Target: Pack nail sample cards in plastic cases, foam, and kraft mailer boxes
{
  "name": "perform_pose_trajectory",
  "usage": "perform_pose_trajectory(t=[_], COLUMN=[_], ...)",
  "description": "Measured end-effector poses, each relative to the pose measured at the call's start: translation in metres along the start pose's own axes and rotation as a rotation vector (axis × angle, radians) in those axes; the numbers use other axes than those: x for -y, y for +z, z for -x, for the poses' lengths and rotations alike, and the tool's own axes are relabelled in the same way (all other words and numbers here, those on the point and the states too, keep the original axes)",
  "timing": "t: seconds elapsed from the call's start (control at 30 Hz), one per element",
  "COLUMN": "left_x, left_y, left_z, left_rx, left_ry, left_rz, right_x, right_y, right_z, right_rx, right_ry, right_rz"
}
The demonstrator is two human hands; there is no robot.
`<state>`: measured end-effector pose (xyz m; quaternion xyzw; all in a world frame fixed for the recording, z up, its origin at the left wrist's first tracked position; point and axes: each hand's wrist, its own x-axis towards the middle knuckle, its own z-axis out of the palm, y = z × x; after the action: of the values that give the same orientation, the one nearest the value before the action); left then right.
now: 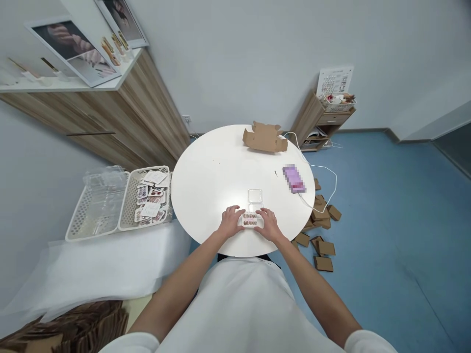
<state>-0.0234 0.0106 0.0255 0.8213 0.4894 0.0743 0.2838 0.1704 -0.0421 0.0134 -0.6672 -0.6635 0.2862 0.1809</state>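
Note:
A small clear plastic case (250, 219) with rows of brownish press-on nails lies near the front edge of the round white table (221, 171). My left hand (231, 221) grips its left end with curled fingers. My right hand (268, 223) grips its right end the same way. Just behind the case sits an empty clear plastic tray or lid (255, 196), touched by neither hand.
A folded cardboard box (265, 138) sits at the table's far edge, and a phone (293, 178) on a white cable lies to the right. Two white baskets (121, 203) on the left hold clear trays and nail packs. Several small cardboard boxes (321, 230) litter the blue floor.

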Motion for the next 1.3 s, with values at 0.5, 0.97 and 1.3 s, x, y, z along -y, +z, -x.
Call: perform_pose_trajectory(t=[0.5, 0.97, 1.3], left_x=[-0.019, -0.016, -0.018], left_y=[0.028, 0.034, 0.038], left_z=[-0.048, -0.052, -0.038], left_rx=[0.079, 0.164, 0.038], left_ry=[-0.211, -0.213, -0.283], left_rz=[-0.084, -0.074, 0.167], right_x=[-0.048, -0.048, -0.046], right_y=[-0.009, -0.013, -0.014], right_z=[-0.044, -0.05, -0.04], right_rx=[0.154, 0.168, 0.138], right_ry=[0.009, 0.018, 0.077], right_rz=[0.03, 0.083, -0.112])
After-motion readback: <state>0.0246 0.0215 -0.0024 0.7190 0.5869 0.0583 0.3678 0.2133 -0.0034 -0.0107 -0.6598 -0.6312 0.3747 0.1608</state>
